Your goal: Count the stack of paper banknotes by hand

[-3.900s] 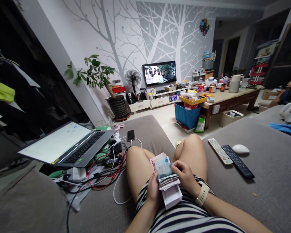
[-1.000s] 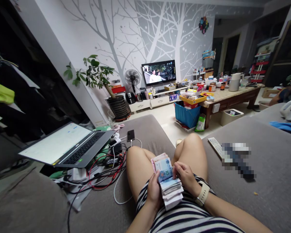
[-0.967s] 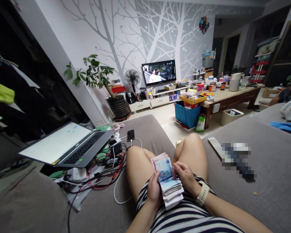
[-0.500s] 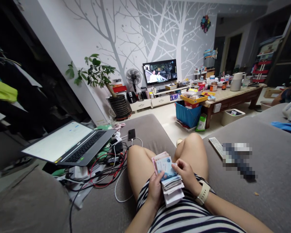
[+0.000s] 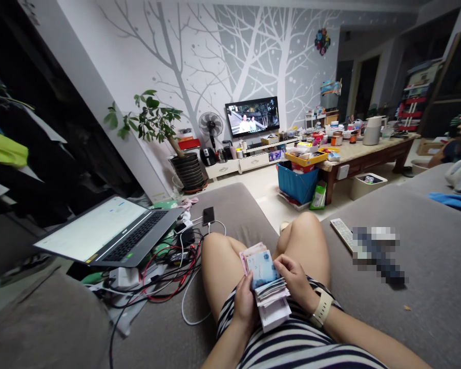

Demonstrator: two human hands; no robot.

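A thick bundle of banknotes [image 5: 262, 267] rests over my lap, a blue note on top and pink ones showing at its far edge. The lower part of the bundle is bent towards me, its layered edges fanned out. My left hand [image 5: 245, 301] is closed round the bundle's left side, the thumb along the edge. On the other side, my right hand [image 5: 294, 279] pinches the blue note's right edge between thumb and fingertips. A pale watch sits on my right wrist.
On the left of the sofa [image 5: 230, 200] stands an open laptop [image 5: 134, 236] among tangled cables [image 5: 172, 277]. A phone [image 5: 208, 216] lies beyond my knee. To the right are a white remote [image 5: 341, 233] and a blurred-out patch. A low table [image 5: 357, 152] and blue bin [image 5: 297, 182] stand ahead.
My left thumb has slid off the face of the blue note to the bundle's left edge. The right hand keeps its pinch, with barely any shift.
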